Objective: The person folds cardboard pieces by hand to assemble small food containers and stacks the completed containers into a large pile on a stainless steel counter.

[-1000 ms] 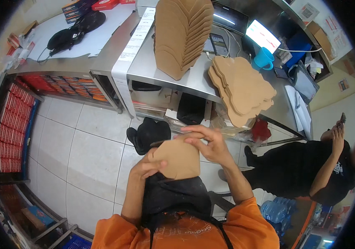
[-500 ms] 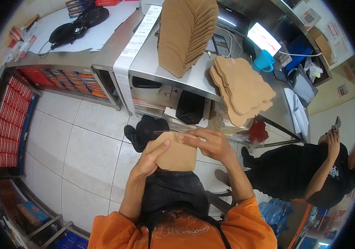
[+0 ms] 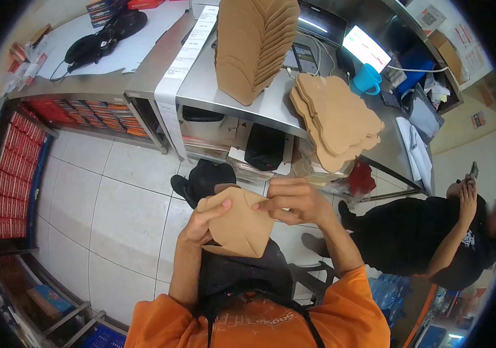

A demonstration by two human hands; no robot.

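A brown cardboard food box (image 3: pixel 237 223), partly folded, is held over my lap. My left hand (image 3: pixel 203 222) grips its left side, thumb lying on the front panel and fingers behind. At the upper right edge my right hand (image 3: pixel 295 202) pinches the card between thumb and curled fingers. Slits and creases show on the panel that faces up. Ahead on the metal table stands a tall nested stack of folded brown boxes (image 3: pixel 253 49). To its right, a pile of flat box blanks (image 3: pixel 341 119) overhangs the table's front edge.
The steel table (image 3: pixel 193 90) also bears a blue mug (image 3: pixel 367 79), a phone (image 3: pixel 305 57) and a lit screen (image 3: pixel 366 50). On the right a person in black (image 3: pixel 416 238) holds a phone. Red boxes (image 3: pixel 17 180) fill a shelf at left.
The box has turned and tilted in my hands, its lower corner now pointing down. My right hand has shifted from the top edge to the upper right edge, fingers curling more.
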